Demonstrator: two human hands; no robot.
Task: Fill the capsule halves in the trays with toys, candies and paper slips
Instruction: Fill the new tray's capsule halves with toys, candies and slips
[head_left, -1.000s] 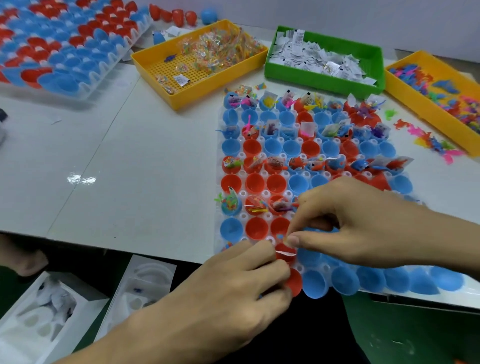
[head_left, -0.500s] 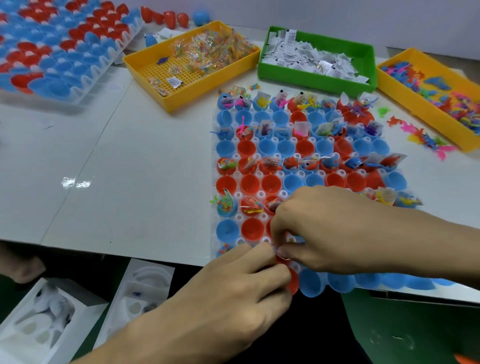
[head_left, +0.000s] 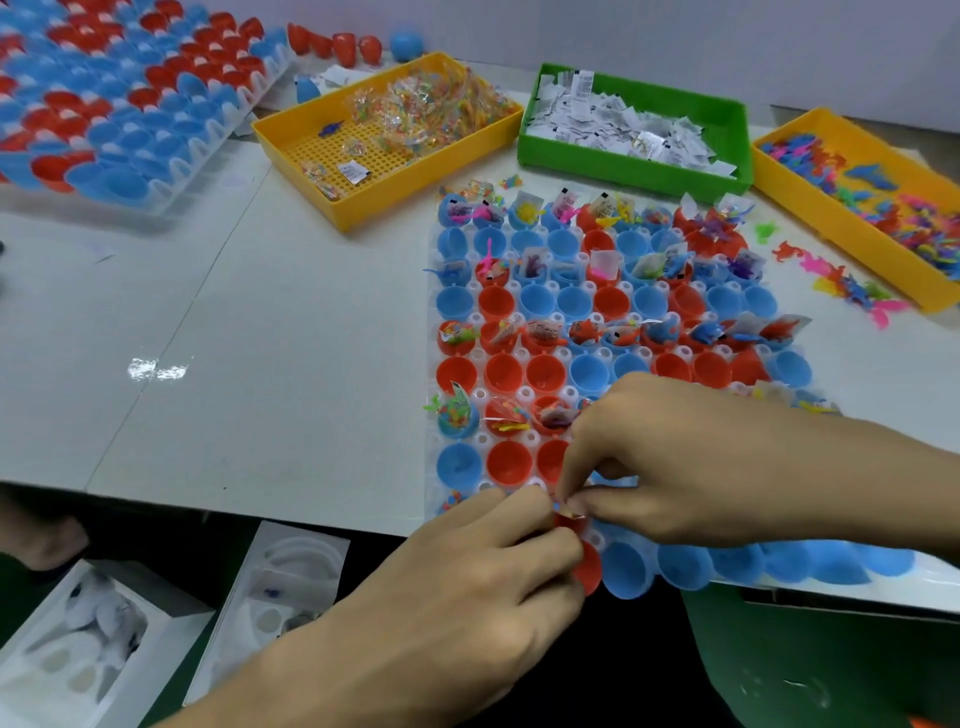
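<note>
Red plastic capsule half (head_left: 582, 551) sits in the front row of the clear plastic tray (head_left: 571, 317) at the near table edge, blue halves beside it. Left hand (head_left: 467, 597) curls round that red half, gripping it. Right hand (head_left: 675, 462) pinches something small over its rim, thumb and forefinger together; item too small to tell. Several tray rows already hold toys and slips. Behind: yellow bin of wrapped candies (head_left: 322, 156), green bin of paper slips (head_left: 623, 166), yellow bin of toys (head_left: 831, 218). Second tray of capsule halves (head_left: 130, 104) far left.
</note>
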